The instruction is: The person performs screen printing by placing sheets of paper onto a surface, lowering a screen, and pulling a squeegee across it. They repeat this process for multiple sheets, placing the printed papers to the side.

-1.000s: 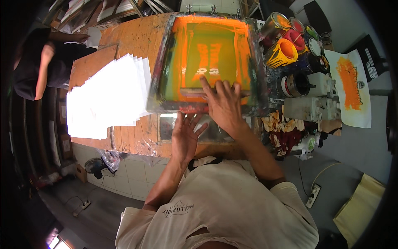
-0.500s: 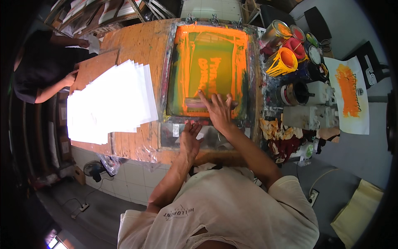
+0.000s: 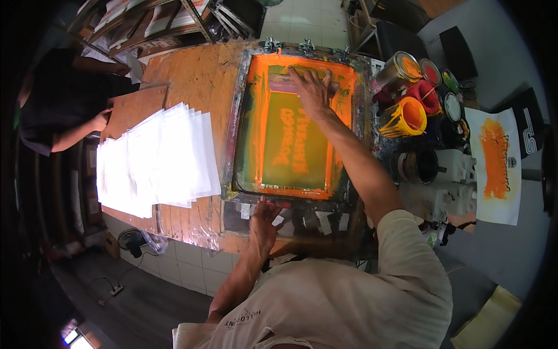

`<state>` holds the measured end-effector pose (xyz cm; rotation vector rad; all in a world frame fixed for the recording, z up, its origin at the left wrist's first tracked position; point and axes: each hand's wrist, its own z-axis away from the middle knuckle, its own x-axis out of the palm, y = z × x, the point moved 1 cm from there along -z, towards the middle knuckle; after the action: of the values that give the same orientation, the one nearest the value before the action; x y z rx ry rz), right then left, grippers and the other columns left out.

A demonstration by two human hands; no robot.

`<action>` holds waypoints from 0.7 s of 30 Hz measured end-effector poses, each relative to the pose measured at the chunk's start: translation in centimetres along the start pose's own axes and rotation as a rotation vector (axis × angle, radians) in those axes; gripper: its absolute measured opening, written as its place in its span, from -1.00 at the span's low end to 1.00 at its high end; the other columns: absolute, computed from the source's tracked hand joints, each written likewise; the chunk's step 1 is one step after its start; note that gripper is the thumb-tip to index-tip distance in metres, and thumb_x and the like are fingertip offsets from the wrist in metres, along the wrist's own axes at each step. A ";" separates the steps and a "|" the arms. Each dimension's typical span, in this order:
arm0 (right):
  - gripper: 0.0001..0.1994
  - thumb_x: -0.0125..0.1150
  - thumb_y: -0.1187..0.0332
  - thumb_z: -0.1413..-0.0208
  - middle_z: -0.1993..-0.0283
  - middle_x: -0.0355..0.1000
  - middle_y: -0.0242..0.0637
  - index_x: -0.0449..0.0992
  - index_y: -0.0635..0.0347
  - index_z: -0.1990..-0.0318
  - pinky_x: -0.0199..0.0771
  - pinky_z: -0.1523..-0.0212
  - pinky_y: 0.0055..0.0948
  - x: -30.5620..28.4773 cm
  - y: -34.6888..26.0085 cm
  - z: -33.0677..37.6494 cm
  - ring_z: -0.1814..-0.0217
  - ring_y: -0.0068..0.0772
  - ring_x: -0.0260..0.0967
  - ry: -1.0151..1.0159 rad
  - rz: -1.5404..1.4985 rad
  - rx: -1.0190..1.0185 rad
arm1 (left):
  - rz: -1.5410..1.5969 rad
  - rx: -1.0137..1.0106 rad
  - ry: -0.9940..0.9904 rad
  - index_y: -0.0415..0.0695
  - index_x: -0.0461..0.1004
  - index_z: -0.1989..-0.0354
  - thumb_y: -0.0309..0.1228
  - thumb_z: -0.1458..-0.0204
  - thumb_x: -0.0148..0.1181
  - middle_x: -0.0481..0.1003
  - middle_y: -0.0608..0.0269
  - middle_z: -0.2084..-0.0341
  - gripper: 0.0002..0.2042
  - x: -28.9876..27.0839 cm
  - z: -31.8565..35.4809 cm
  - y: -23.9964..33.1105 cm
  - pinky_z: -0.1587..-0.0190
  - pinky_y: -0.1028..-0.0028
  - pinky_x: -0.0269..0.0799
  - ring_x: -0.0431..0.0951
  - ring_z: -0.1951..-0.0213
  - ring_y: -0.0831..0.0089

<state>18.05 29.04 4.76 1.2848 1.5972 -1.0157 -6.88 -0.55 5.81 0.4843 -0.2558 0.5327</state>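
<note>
A framed printing screen (image 3: pixel 256 145) smeared with orange ink lies on the wooden table in front of me. My right hand (image 3: pixel 314 93) is closed on a squeegee (image 3: pixel 282 85), which lies crosswise at the screen's far end, the fingers spread over its top. Below the squeegee, the mesh shows a stencil of orange lettering, with thick orange ink along both sides. At the near edge of the screen's frame rests my left hand (image 3: pixel 265 224), fingers stretched out and touching or close to the rim. It holds nothing that I can see.
White sheets (image 3: pixel 163 160) lie fanned on the table (image 3: pixel 197 70) at left, near another person's hand (image 3: pixel 102 120). Clamps (image 3: pixel 306 45) line the screen's far edge. Ink pots (image 3: pixel 411 116), cans and plastic bottles crowd the right, beside an orange-stained sheet (image 3: pixel 496 163).
My right hand has pushed the squeegee from the screen's near end to its far end, uncovering the lettering. My left hand stays by the near edge. The view has shifted slightly.
</note>
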 end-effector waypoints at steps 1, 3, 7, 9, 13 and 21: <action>-0.25 0.34 0.51 -0.08 0.02 0.45 -0.23 0.27 -0.20 -0.45 -0.02 -0.33 0.36 0.1 0.5 -0.6 -0.18 -0.20 0.38 -0.034 -0.014 -0.015 | -0.002 -0.004 -0.012 0.02 0.36 -0.03 0.12 -0.21 0.21 0.46 0.26 -0.02 -0.53 -0.1 0.0 0.1 -0.33 -0.27 -0.06 0.35 -0.29 0.25; -0.25 0.36 0.49 -0.09 0.00 0.45 -0.21 0.27 -0.21 -0.45 0.06 -0.22 0.21 0.0 1.1 -1.3 -0.16 -0.19 0.38 -0.080 -0.086 -0.003 | 0.001 -0.034 -0.011 0.05 0.39 0.05 0.12 -0.20 0.22 0.48 0.30 0.03 -0.57 -0.4 0.1 0.1 -0.31 -0.23 -0.02 0.36 -0.27 0.28; -0.26 0.25 0.57 -0.09 0.05 0.42 -0.21 0.26 -0.20 -0.44 0.10 -0.05 0.01 0.1 0.4 -2.2 -0.09 -0.17 0.37 0.025 -0.011 -0.033 | -0.032 -0.016 -0.068 0.08 0.42 0.14 0.09 -0.24 0.17 0.51 0.26 0.06 -0.65 -0.8 0.3 0.1 -0.24 -0.18 0.07 0.39 -0.25 0.27; -0.26 0.20 0.61 -0.07 0.08 0.40 -0.23 0.26 -0.19 -0.44 0.11 -0.06 0.03 0.3 -0.6 -1.8 -0.08 -0.17 0.37 0.084 0.001 -0.069 | -0.036 -0.009 -0.047 0.11 0.45 0.26 0.07 -0.32 0.06 0.55 0.16 0.08 -0.68 -0.9 0.4 0.2 -0.21 -0.14 0.15 0.42 -0.22 0.21; -0.25 0.16 0.65 -0.02 0.11 0.38 -0.25 0.29 -0.18 -0.41 0.11 -0.08 0.09 -1.2 -3.6 3.4 -0.07 -0.15 0.37 0.076 -0.081 -0.154 | -0.082 0.040 -0.109 0.04 0.48 0.18 0.06 -0.30 0.12 0.56 0.21 0.08 -0.66 -1.1 0.7 0.5 -0.20 -0.02 0.19 0.44 -0.20 0.25; -0.20 0.25 0.57 -0.02 0.16 0.30 -0.26 0.26 -0.16 -0.48 0.05 -0.14 0.16 -14.8 -12.6 20.4 0.02 -0.17 0.30 -0.064 -0.133 -0.095 | -0.114 0.116 -0.206 -0.07 0.44 0.10 -0.07 -0.22 0.29 0.58 0.15 0.08 -0.66 -0.1 2.4 2.5 -0.18 0.16 0.22 0.55 -0.07 0.25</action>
<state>9.96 3.33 13.09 1.0840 1.6784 -1.0381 -8.55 0.10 8.79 0.6638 -0.3936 0.3876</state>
